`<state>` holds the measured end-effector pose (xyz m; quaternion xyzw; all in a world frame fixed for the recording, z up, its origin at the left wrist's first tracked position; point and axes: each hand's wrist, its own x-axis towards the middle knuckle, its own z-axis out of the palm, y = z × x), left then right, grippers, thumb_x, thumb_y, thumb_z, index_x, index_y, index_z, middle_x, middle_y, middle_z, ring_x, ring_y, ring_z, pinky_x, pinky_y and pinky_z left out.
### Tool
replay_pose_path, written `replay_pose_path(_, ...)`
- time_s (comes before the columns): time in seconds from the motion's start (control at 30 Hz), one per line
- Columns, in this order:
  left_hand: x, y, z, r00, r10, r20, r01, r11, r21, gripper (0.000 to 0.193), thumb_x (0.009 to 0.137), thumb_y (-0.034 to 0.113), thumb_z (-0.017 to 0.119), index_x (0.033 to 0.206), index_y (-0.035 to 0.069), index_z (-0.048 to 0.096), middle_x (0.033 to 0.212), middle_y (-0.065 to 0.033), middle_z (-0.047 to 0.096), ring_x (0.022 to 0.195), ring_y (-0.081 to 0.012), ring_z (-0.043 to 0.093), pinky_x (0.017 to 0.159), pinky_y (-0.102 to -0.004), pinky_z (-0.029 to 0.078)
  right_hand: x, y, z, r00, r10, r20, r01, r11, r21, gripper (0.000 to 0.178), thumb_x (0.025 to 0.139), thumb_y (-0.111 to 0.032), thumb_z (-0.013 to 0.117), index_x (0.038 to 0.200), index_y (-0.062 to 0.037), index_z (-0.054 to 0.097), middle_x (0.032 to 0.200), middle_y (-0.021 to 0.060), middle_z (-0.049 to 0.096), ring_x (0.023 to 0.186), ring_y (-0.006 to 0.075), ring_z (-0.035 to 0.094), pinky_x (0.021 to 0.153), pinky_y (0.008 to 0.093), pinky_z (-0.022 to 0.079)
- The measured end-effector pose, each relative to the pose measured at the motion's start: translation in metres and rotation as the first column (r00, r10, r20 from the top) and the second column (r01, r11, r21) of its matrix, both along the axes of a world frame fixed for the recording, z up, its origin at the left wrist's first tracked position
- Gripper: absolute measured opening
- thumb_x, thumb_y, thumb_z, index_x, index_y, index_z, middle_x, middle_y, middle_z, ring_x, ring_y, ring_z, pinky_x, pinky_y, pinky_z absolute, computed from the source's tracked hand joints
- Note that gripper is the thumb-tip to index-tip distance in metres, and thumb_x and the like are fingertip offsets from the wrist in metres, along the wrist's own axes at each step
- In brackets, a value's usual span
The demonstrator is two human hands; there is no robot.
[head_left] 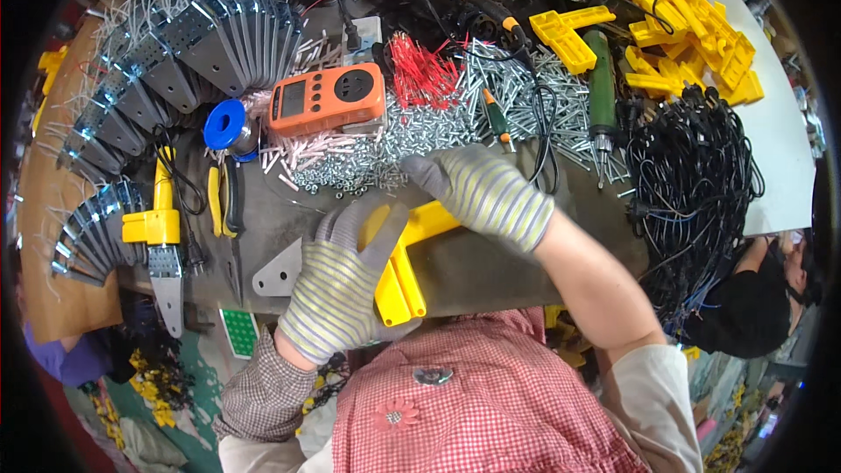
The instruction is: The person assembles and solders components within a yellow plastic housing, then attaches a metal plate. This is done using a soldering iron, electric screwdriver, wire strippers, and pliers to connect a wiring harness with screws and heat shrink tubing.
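My left hand (337, 285), in a striped grey glove, is closed around a yellow plastic housing (401, 285) at the near edge of the bench. From beneath this hand a grey metal plate (279, 273) with holes sticks out; where it joins the housing is hidden. My right hand (491, 193), gloved too, is above the housing's far arm, by the pile of small nuts and screws (377, 162). Its fingers are bent together, and anything between them is too small to make out. Left of my left hand lie yellow-handled pliers (224, 201).
A yellow housing with a metal plate (160, 223) lies left, by fanned metal plates (180, 74). Behind are a solder spool (229, 130), an orange meter (328, 98) and red wire pieces (422, 70). Right are a green screwdriver (601, 92), black cables (688, 193) and yellow housings (683, 26).
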<state>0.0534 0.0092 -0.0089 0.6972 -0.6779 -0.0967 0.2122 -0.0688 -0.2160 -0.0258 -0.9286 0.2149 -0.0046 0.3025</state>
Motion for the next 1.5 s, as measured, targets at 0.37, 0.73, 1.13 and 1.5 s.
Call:
replay_pose_path(0.37,0.003,0.006,-0.004,1.000,-0.010,0.004,0.010,0.999,-0.046,0.133,0.046,0.054,0.098,0.162,0.017,0.044,0.145,-0.0236,0.048,0.130,-0.0464,0.050,0.114,-0.0611,0.037,-0.026,-0.039,0.013,0.987,0.014,-0.159,0.023,0.974,0.227,0.038,0.108,-0.039,0.056,0.121,-0.0101,0.076,0.106,0.0209,0.075,0.103,0.0406,0.071,0.095,0.0488,0.055)
replay_pose_path(0.73,0.005,0.005,-0.006,0.999,-0.024,0.044,0.025,0.999,-0.031,0.128,0.054,0.068,0.092,0.162,0.019,0.043,0.146,-0.0245,0.047,0.131,-0.0470,0.050,0.116,-0.0669,0.030,0.006,0.008,0.010,0.999,0.033,-0.036,-0.034,0.998,-0.047,0.053,0.109,-0.050,0.051,0.095,-0.0052,0.075,0.082,0.0208,0.074,0.084,0.0422,0.074,0.080,0.0518,0.059)
replay_pose_path(1.13,-0.014,0.003,0.017,0.998,-0.044,-0.034,0.047,0.991,0.125,0.121,0.053,0.063,0.093,0.152,0.006,0.053,0.153,-0.0288,0.043,0.138,-0.0513,0.045,0.115,-0.0636,0.038,-0.020,0.029,0.017,0.999,-0.001,-0.050,-0.005,0.991,-0.135,0.045,0.104,-0.049,0.058,0.092,-0.0077,0.073,0.075,0.0175,0.073,0.073,0.0390,0.075,0.066,0.0518,0.059)
replay_pose_path(1.5,-0.039,-0.056,0.014,0.995,-0.080,0.054,0.088,0.982,-0.166,0.096,0.082,0.061,0.074,0.156,0.006,0.046,0.159,-0.0293,0.037,0.147,-0.0523,0.039,0.119,-0.0684,0.031,-0.032,0.021,0.003,0.980,0.102,-0.168,-0.130,0.977,-0.167,0.035,0.094,-0.040,0.063,0.106,-0.0099,0.077,0.091,0.0163,0.078,0.089,0.0383,0.077,0.076,0.0518,0.061)
